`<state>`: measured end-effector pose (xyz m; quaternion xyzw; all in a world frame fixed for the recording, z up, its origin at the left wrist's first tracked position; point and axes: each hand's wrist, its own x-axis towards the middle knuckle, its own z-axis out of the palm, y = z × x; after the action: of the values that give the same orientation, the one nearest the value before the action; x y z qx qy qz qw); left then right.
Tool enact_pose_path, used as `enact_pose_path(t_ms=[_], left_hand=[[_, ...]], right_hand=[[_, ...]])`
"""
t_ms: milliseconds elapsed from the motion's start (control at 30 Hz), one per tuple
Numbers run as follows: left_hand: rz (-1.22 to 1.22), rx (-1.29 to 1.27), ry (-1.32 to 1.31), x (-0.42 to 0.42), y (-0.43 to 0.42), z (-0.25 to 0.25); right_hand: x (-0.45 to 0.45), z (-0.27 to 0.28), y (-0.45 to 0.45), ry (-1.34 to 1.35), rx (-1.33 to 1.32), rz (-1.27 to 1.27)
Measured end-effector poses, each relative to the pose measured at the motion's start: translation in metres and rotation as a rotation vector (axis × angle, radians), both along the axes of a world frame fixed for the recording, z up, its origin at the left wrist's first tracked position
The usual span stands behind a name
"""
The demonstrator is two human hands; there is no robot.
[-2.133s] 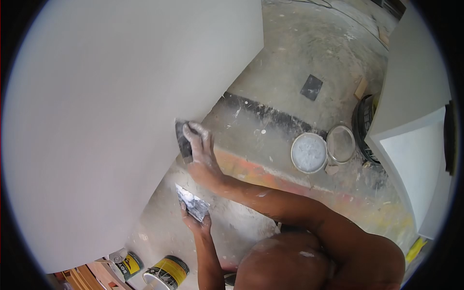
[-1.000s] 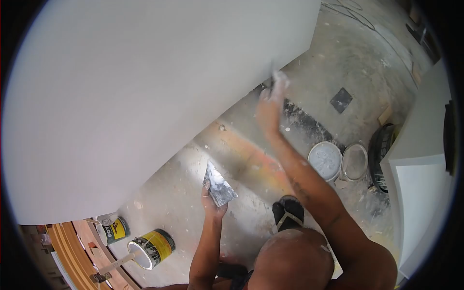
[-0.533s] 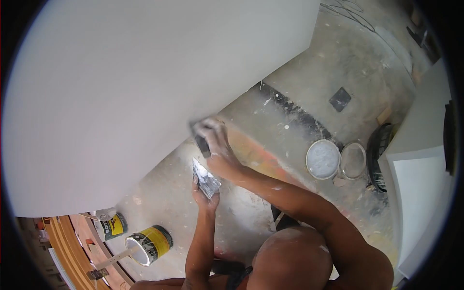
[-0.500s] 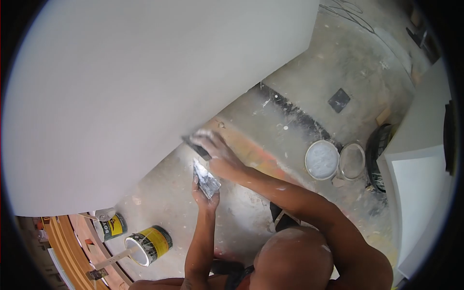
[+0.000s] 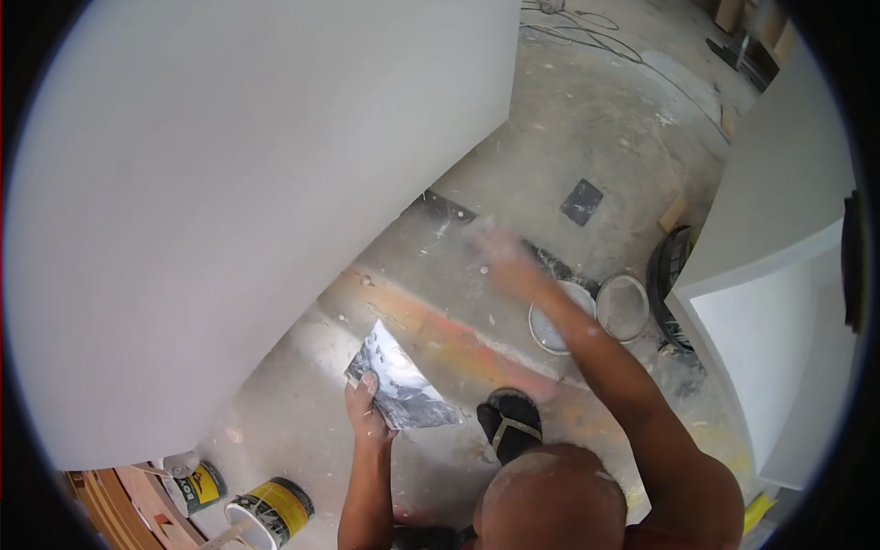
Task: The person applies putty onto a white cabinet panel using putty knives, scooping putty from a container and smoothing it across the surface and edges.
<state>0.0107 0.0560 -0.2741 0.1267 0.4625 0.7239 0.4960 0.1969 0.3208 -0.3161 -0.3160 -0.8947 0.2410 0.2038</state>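
My left hand grips a flat metal plate by its lower left corner, thumb on top. White paste and grey streaks cover the plate's face. My right hand is smeared by motion and stretched out over the floor, away from the plate. Whether anything is in its fingers cannot be made out. Below that arm lies a round tub of pale material, partly covered by my forearm. A large smooth white panel rises to the left of both hands.
Paint cans with yellow labels stand at lower left. Another round container and a black tub are at right, near a white curved piece. My sandalled foot rests on the stained floor; cables lie at the top.
My right hand has moved right, away from the panel's edge, where it held a dark flat tool. The left hand has lowered slightly, and the plate now shows more of its face.
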Motion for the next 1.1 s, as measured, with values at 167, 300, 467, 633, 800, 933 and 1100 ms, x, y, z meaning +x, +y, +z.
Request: enact_pose_path(t_ms=[167,300,467,633,800,933,1100], left_hand=[[0.023,-0.090,-0.198,-0.003,-0.001,-0.032],[0.027,-0.111,-0.270,-0.008,-0.008,-0.043],[0.134,-0.178,-0.324,-0.012,-0.009,-0.049],[0.164,-0.047,-0.376,-0.015,-0.014,-0.063],[0.174,0.062,-0.581,0.001,-0.001,-0.027],[0.259,-0.100,-0.696,0.002,0.013,-0.010],[0.268,-0.168,-0.501,0.006,0.018,0.010]], right_hand=[[0.034,0.028,0.118,-0.043,0.416,-0.424],[0.018,0.062,0.134,0.042,0.499,-0.183],[-0.030,0.053,0.065,0.070,0.592,-0.053],[-0.085,0.055,-0.005,-0.045,0.282,0.034],[-0.069,0.074,-0.053,0.004,-0.053,0.256],[-0.050,0.058,-0.101,0.195,-0.355,0.521],[0.009,0.052,-0.064,0.026,-0.187,0.467]])
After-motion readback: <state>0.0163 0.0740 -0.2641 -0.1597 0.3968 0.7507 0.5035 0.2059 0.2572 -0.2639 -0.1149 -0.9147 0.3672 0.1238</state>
